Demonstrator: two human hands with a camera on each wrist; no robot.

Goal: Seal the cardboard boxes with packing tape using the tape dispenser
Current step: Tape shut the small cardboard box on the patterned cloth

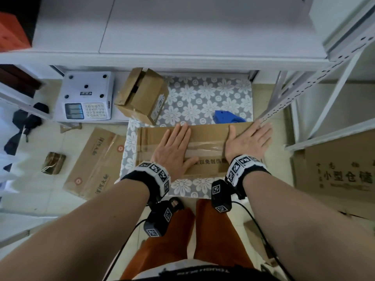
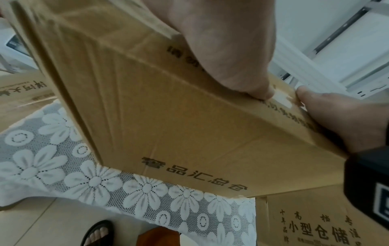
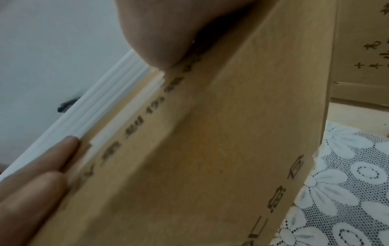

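The box [image 1: 203,147] lies at the centre of the head view, on a flowered cloth [image 1: 203,94], its flaps closed. A clear tape strip [image 1: 205,148] runs left to right across its top. The left hand [image 1: 174,148] lies flat on the top, fingers straight, over the left stretch of the strip. The right hand [image 1: 247,139] is also spread flat, palm on the right end of the top, fingers reaching past the far right corner. Neither grips anything.

The step in hand seems to be rubbing the tape down. To do it well, press with the flats of the palms and slide outward along the strip from the middle, so wrinkles are pushed to the ends, not trapped. Some creasing shows in the film between the hands, so that part wants a firm pass. Whether the tape ends turn down over the sides cannot be seen; they should be smoothed too.

The blue dispenser [image 1: 227,116] rests on the cloth just behind the box, right of centre, untouched. At upper centre a smaller box [image 1: 142,94] sits tilted with flaps open, so it likely waits its turn. A scale [image 1: 87,96] stands at left, flattened cartons [image 1: 95,163] lie on the floor at lower left, and a shelf frame [image 1: 304,84] rises at right.
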